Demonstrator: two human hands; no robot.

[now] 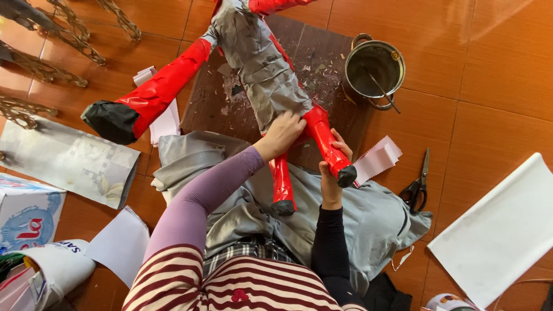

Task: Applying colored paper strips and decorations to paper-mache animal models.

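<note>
On the left, a paper figure [259,63] of grey body and red limbs lies across a dark board [322,52] on the orange tile floor [489,69]; one long red arm with a black tip [112,121] reaches toward the left, over white paper sheets [167,124]. The left hand [282,133], fingers loosely spread and curved, presses flat on the figure's lower grey body where the two red legs begin. Just beside it, the right hand [333,173] wraps its fingers around the right red leg [325,144] from beneath, near the black foot. A grey cloth [374,219] covers the lap below. Further right, a metal pot [374,69] with a stick stands on the board's edge, pink paper strips [377,158] and black scissors [417,187] lie near, and a large white sheet [501,230] lies well apart, with bare floor between.
</note>
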